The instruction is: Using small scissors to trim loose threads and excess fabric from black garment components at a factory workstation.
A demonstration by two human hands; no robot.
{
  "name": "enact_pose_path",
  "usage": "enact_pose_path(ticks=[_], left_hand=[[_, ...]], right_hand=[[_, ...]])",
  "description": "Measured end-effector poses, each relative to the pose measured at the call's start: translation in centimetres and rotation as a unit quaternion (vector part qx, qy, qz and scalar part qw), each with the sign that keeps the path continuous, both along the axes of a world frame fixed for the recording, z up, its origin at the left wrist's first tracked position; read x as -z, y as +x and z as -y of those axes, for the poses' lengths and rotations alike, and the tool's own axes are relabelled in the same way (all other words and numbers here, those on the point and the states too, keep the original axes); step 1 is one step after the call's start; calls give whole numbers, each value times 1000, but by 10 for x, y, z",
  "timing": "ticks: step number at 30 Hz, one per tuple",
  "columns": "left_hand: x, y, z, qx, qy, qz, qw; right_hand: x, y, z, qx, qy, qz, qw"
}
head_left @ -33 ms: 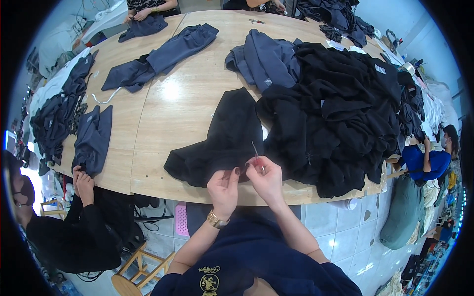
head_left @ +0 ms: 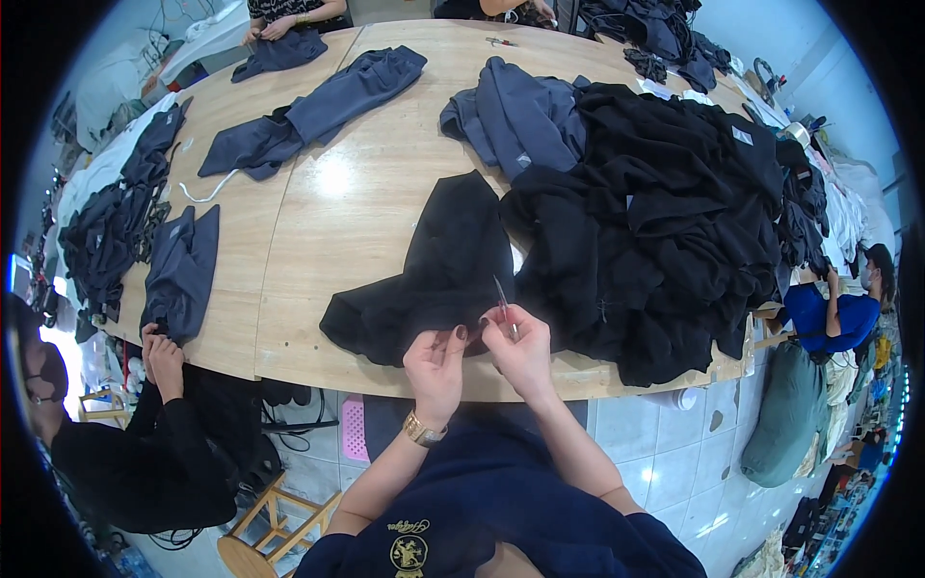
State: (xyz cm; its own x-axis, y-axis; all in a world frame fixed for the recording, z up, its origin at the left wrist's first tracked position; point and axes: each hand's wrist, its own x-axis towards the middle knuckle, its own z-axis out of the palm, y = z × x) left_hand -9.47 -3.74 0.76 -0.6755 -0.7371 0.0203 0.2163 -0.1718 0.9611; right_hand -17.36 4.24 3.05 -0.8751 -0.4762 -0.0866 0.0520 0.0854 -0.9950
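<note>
A black garment [head_left: 451,241] lies spread at the table's near edge, its lower part under my fingers. My left hand [head_left: 436,374], a gold watch on its wrist, is closed in a pinch at the garment's near edge. Just beside it, my right hand [head_left: 520,352] is closed around a small pair of thread snips [head_left: 502,297], whose thin blades point away from me. The right fingertips almost meet the left ones. Whatever fine bit of cloth or thread lies between them is too small to make out.
A big heap of black garments [head_left: 674,212] sits on the right, with a grey-blue garment [head_left: 515,116] at its far left. More grey-blue trousers [head_left: 328,106] lie across the wooden table [head_left: 318,250]. Co-workers sit at the left and far sides. A wooden stool [head_left: 275,520] stands lower left.
The snips have tilted very slightly in my right hand. My left hand and the garment look the same.
</note>
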Motion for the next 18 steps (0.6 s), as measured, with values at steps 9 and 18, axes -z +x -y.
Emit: enact_pose_path(ticks=[9, 18], left_hand=[[-7, -4, 8, 60, 216, -110, 968], [-9, -2, 10, 65, 210, -113, 969]], right_hand=[[11, -3, -14, -14, -35, -48, 998], [14, -4, -25, -58, 141, -348, 925]])
